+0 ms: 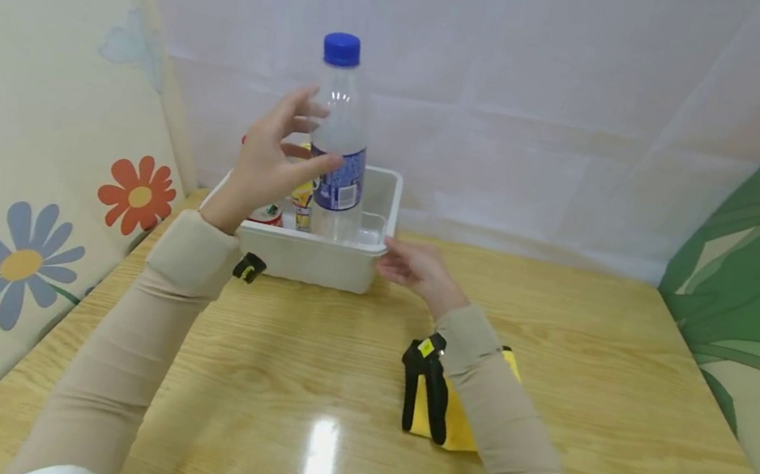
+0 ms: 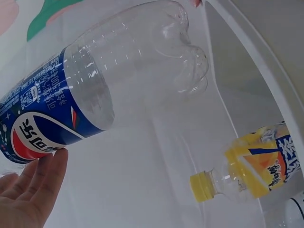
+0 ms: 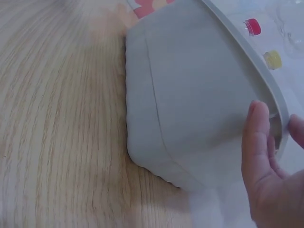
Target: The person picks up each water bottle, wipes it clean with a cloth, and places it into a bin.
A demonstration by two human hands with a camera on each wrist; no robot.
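My left hand (image 1: 264, 162) holds a clear plastic cola bottle (image 1: 351, 171) with a blue cap and blue label. The bottle stands upright over a pale plastic bin (image 1: 306, 260), and its base (image 2: 183, 57) shows near the rim in the left wrist view. Fingertips (image 2: 56, 164) touch the label's lower edge there; the thumb lies across its front in the head view. My right hand (image 1: 419, 269) pinches the bin's near right corner, fingers (image 3: 256, 137) along the outer wall and thumb across the rim. A yellow-capped bottle (image 2: 259, 171) with a yellow label stands inside the bin.
A red cap (image 3: 253, 27) shows beyond the bin's rim. Left in the bin is a red-and-white labelled item (image 1: 268, 214). A yellow and black folded item (image 1: 430, 396) lies under my right forearm on the wooden table (image 1: 255, 382). White cloth (image 1: 550, 131) hangs behind.
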